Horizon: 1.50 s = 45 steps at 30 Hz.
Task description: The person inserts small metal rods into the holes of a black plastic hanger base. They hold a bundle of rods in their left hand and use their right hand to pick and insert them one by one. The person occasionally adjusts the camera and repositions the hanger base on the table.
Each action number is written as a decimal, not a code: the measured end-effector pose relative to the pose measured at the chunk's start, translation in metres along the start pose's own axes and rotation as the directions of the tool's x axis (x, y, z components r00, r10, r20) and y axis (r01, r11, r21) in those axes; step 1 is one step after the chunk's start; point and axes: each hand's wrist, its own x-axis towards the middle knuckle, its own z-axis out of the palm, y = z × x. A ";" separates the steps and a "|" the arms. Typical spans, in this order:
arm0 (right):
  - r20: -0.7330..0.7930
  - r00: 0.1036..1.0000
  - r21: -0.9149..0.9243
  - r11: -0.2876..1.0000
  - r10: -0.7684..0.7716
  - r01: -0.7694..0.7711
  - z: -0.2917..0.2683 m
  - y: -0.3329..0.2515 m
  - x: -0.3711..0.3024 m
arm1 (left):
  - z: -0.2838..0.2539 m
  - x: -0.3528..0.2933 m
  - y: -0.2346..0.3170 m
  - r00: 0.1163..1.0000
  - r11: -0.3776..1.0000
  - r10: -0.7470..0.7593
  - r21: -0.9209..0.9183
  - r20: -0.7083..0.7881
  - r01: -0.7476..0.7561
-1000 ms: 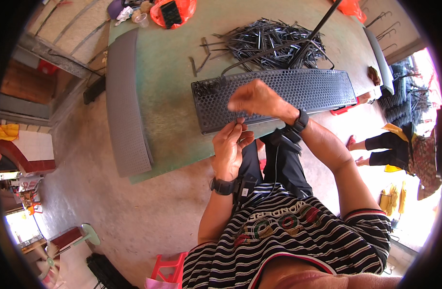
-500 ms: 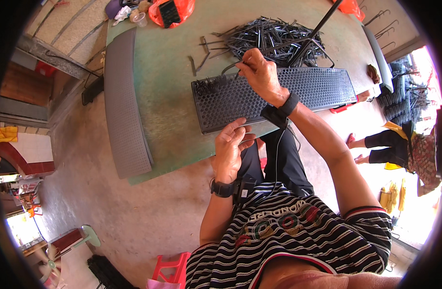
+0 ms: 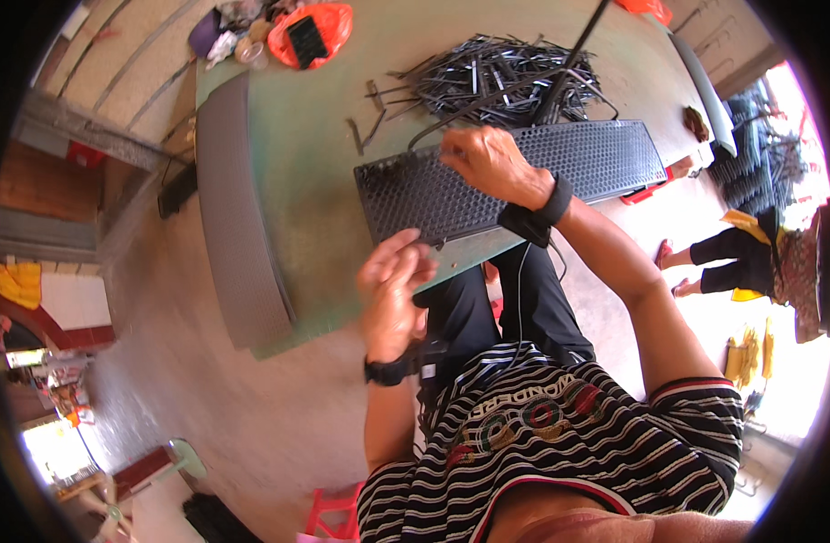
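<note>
A long black tray-like panel full of round holes (image 3: 514, 190) lies along the near edge of the table, with a cluster of small dark pieces (image 3: 392, 169) standing in its left end. Over the panel's middle, my right hand (image 3: 496, 166) is closed; whatever its curled fingers hold is hidden. My left hand (image 3: 395, 294), blurred by motion, is at the panel's near left corner with fingers stretched and nothing visible in them. Beyond the panel lies a heap of short black strips (image 3: 496, 77). A dark rod frame (image 3: 569, 68) rises over the heap, its bent bars reaching toward the panel.
Grey perforated sheets (image 3: 229, 208) lie along the left end of the green table (image 3: 320, 190). A red-orange bag with a phone (image 3: 311, 36) sits at the back left. At right, another person (image 3: 749, 253) stands near stacked black parts (image 3: 749, 172). A pink stool (image 3: 335, 511) stands low down.
My left hand has moved left and toward me from the panel's near edge. My right hand has come slightly lower over the panel, its fingers curled. The view has shifted a little.
</note>
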 end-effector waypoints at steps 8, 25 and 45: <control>0.133 0.973 -0.106 0.979 0.189 -0.176 -0.074 0.044 -0.091 | -0.043 -0.029 0.143 0.895 0.769 0.447 0.510 0.003 -0.386; 0.084 0.882 -0.400 0.826 0.464 -0.397 -0.078 0.108 -0.171 | 0.085 0.205 0.265 0.988 0.077 0.113 0.991 0.102 -0.111; 0.195 0.829 -0.463 0.794 0.524 -0.393 -0.072 0.097 -0.168 | 0.119 0.433 0.023 0.842 -0.252 -0.372 0.830 0.392 -0.498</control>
